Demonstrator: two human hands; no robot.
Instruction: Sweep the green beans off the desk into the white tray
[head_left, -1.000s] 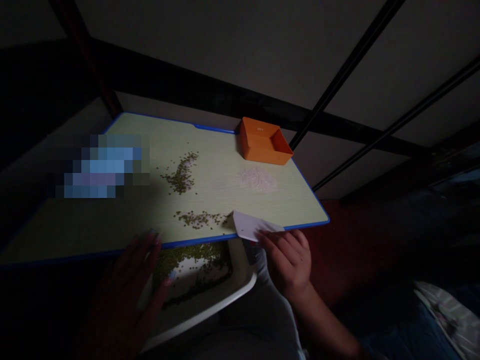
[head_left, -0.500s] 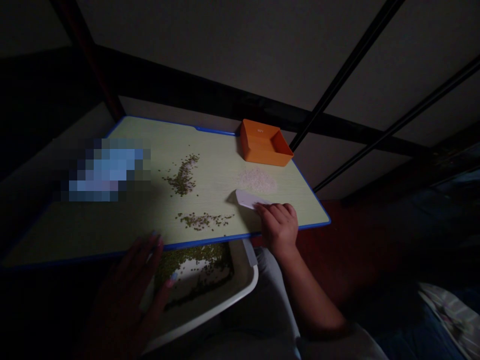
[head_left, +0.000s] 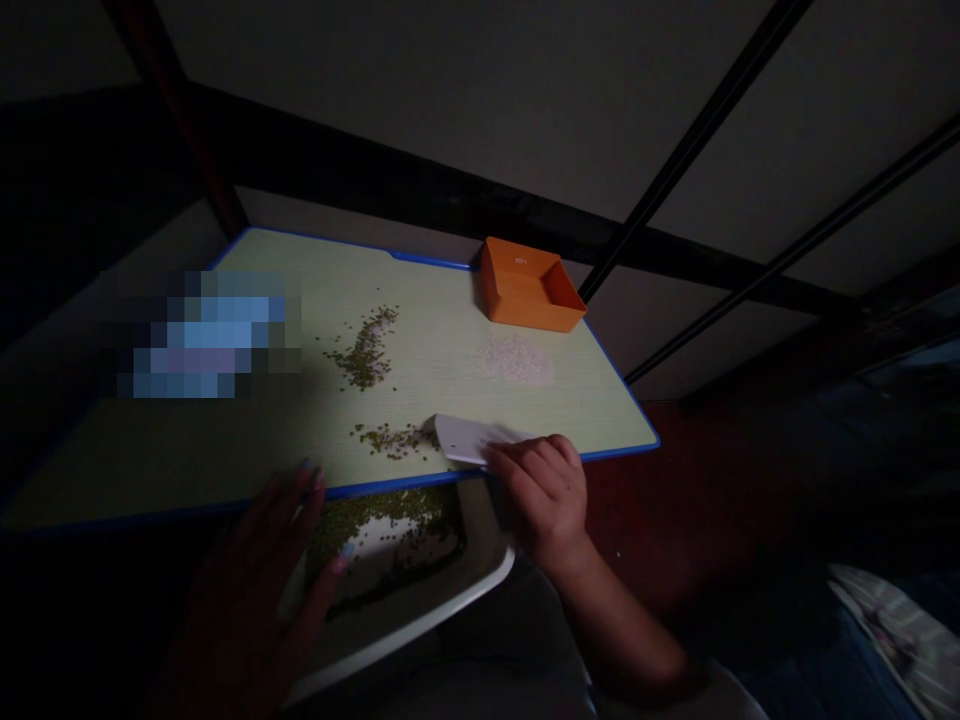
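Observation:
My right hand [head_left: 541, 490] is closed on a flat white scraper [head_left: 466, 440], held low over the table's near edge. The scraper's left end meets a thin strip of green grains mixed with pale ones [head_left: 394, 440]. Farther back lies a second mixed heap [head_left: 366, 352], and a heap of pale, rice-like grains [head_left: 516, 358] sits to the right. My left hand [head_left: 277, 560], in shadow, has its fingers apart by the table edge. Beneath that edge is a white tub [head_left: 420, 622] with many green grains inside.
An orange open box [head_left: 534, 290] stands at the table's back right corner. A blurred-out bright device-like patch [head_left: 210, 335] is at the left. The pale table [head_left: 442, 300] has a blue rim and backs onto dark-framed panels [head_left: 480, 110]. Striped cloth [head_left: 900, 625] lies at lower right.
My right hand lifted the scraper back toward the pale heap, then brought it down and left to the near strip. The strip is shorter on its right side. My left hand stayed put.

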